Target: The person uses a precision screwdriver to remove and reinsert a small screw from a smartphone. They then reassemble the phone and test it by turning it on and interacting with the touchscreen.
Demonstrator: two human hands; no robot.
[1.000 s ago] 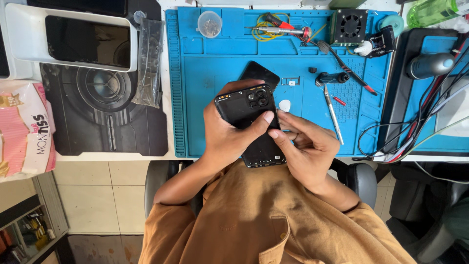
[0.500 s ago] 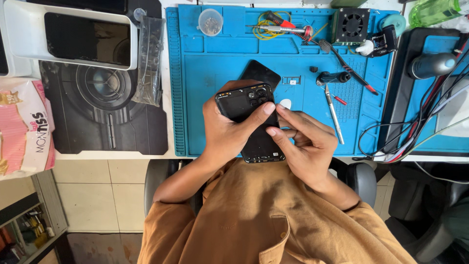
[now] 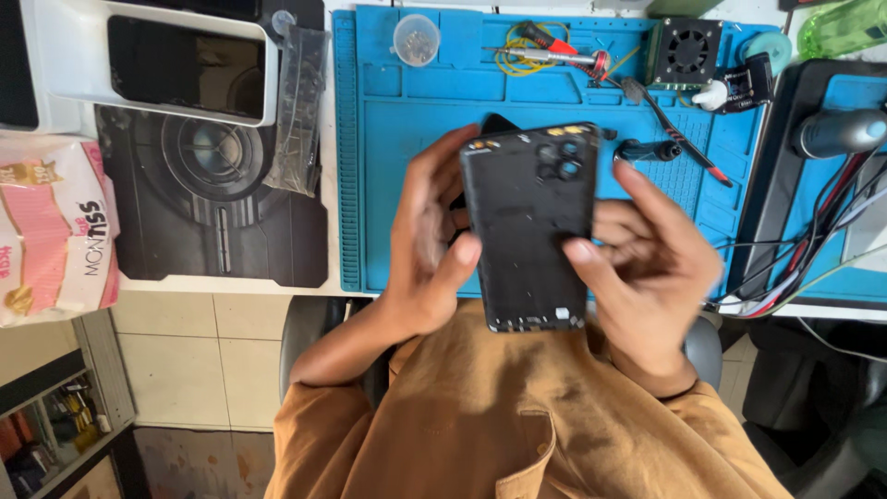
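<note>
I hold a black phone back housing (image 3: 528, 222) upright in front of me, camera cut-outs near its top. My left hand (image 3: 427, 249) grips its left edge, thumb across the front. My right hand (image 3: 647, 259) holds the right edge, thumb on the face and fingers spread behind. Another dark phone part (image 3: 499, 122) peeks out just above the housing, mostly hidden. All this hovers over the blue repair mat (image 3: 407, 185).
A screwdriver (image 3: 647, 148), tweezers (image 3: 670, 125), a small fan (image 3: 686, 51) and a clear parts cup (image 3: 416, 39) lie on the mat's far side. A white tray with a phone (image 3: 176, 65) and a pink tissue pack (image 3: 51, 231) sit left. Cables (image 3: 813, 249) trail right.
The housing has been lifted up towards the camera and turned upright, now filling more of the view. Both hands rose with it and shifted to its side edges.
</note>
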